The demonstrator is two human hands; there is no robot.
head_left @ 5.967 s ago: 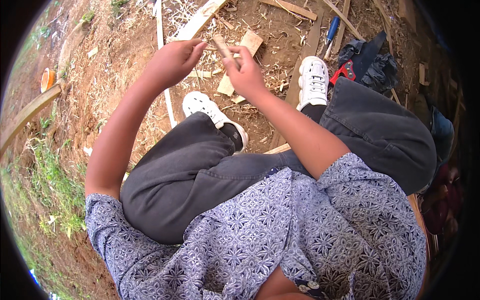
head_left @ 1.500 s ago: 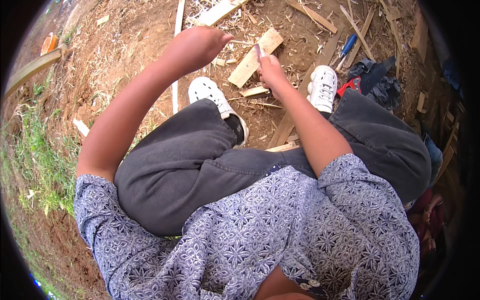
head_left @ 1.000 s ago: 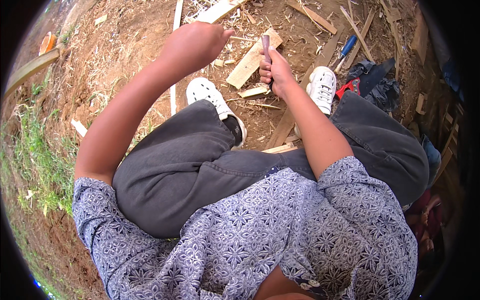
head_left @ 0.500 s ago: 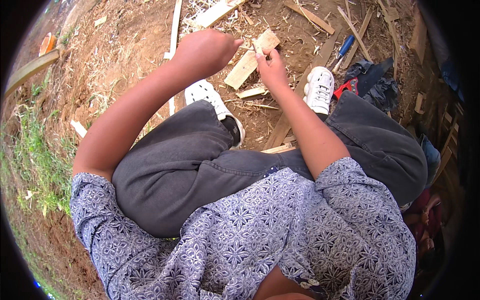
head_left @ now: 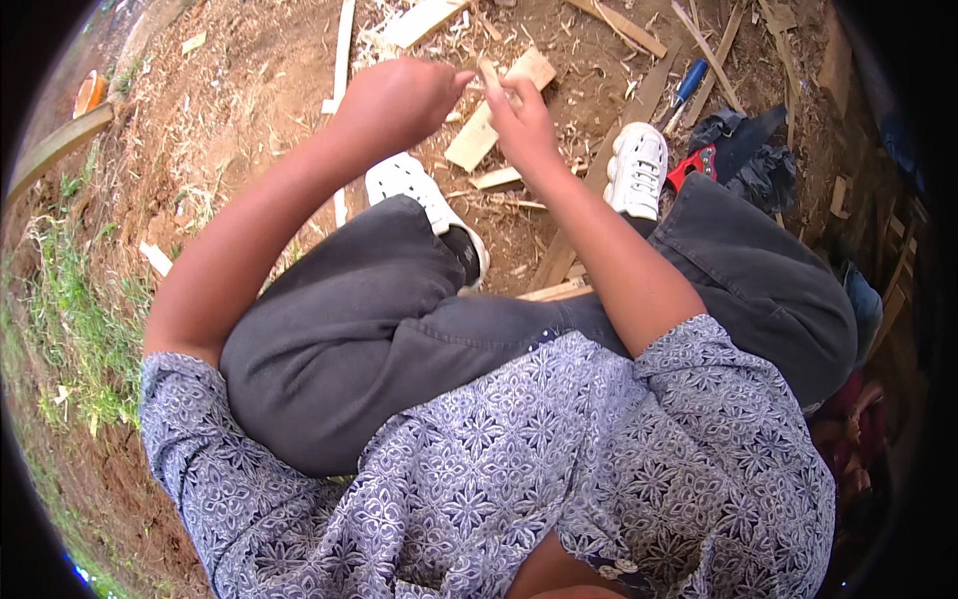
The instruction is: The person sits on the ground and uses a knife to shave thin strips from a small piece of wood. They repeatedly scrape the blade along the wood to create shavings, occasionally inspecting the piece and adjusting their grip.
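My left hand (head_left: 404, 100) is closed, with its back toward me and its thumb and forefinger tips pointing right. Whatever it may be gripping is hidden. Close beside it, my right hand (head_left: 523, 125) pinches a small wood piece (head_left: 487, 72) between thumb and fingers, its pale end sticking up. A small gap shows between the left fingertips and this piece. Beneath the hands, a short flat board (head_left: 471, 146) lies slantwise on the ground, partly covered by my right hand.
Wood shavings and strips litter the brown soil. A blue-handled tool (head_left: 690, 82) lies right of my white shoe (head_left: 638, 172), near a red object (head_left: 691, 168) and black plastic (head_left: 763, 175). A curved wooden bar (head_left: 60, 145) and an orange object (head_left: 91, 92) are at far left.
My right hand has shifted left and slightly up with the wood piece. My left hand has moved slightly left, and the thin sliver that showed between the hands no longer shows.
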